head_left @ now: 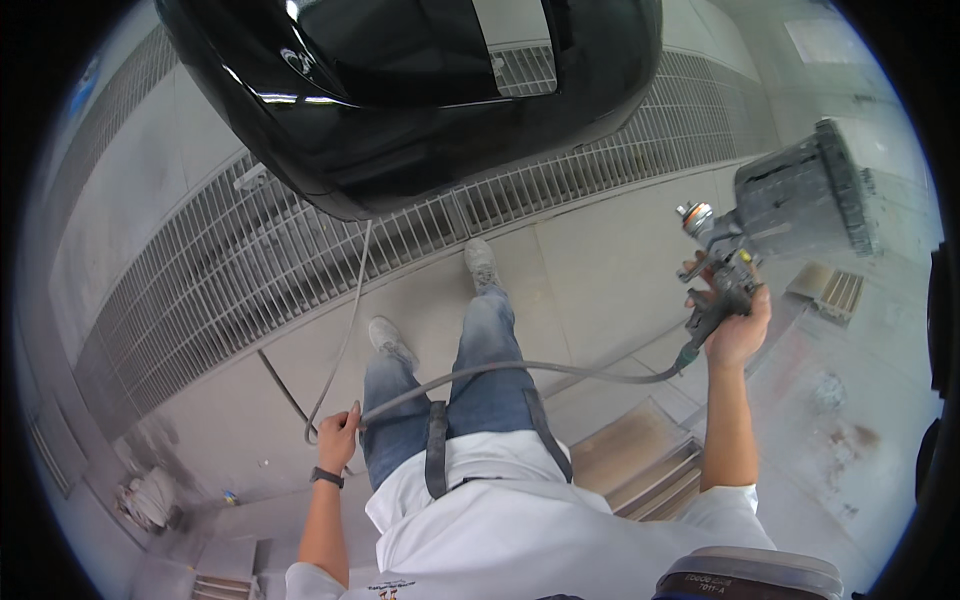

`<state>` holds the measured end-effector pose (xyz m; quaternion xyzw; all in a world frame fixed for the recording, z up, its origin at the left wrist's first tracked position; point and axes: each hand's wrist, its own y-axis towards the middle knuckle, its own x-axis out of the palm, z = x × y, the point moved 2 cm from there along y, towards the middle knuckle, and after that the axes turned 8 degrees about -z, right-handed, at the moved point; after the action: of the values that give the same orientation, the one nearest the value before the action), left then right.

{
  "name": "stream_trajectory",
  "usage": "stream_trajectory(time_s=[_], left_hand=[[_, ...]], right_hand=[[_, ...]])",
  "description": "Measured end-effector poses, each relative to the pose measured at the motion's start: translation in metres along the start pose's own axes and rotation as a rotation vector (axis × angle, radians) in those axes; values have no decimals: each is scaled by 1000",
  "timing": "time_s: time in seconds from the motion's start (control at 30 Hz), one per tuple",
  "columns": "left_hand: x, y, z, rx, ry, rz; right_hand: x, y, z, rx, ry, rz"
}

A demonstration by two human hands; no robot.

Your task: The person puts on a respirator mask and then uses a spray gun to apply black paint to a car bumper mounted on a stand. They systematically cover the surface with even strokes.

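Note:
My right hand (738, 325) grips a spray gun (722, 268) with a dark paint cup (805, 200) on top, held out at the right with its nozzle facing left. A grey air hose (520, 368) runs from the gun's base across my legs to my left hand (338, 432), which is closed around it low at the left; a loop of hose continues up toward the car. A glossy black car body (420, 90) fills the top of the view, in front of my feet.
A metal floor grating (250, 250) runs under and around the car. My jeans and grey shoes (480, 262) stand on pale concrete. Steps or stacked boards (640, 460) lie at my right. Rags or clutter (150, 495) sit at the lower left.

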<state>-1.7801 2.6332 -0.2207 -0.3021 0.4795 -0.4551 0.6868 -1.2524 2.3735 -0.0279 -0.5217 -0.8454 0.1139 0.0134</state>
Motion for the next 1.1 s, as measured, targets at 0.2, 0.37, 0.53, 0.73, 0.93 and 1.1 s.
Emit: stream_trajectory(time_s=[0.2, 0.37, 0.53, 0.73, 0.93, 1.1], left_hand=[[-21, 4, -64, 75, 74, -21], [-26, 2, -76, 56, 132, -50], [-52, -1, -65, 100, 126, -71], [-64, -11, -51, 123, 34, 17], [-40, -19, -17, 30, 24, 146], [-18, -32, 36, 32, -25, 100]], right_hand=[[12, -91, 66, -47, -37, 61], [15, -116, 55, -13, -34, 68], [63, -89, -31, 11, -87, 117], [137, -6, -143, -46, -52, -39], [180, 66, -187, -81, -103, -351], [130, 121, -182, -5, -144, -368]])
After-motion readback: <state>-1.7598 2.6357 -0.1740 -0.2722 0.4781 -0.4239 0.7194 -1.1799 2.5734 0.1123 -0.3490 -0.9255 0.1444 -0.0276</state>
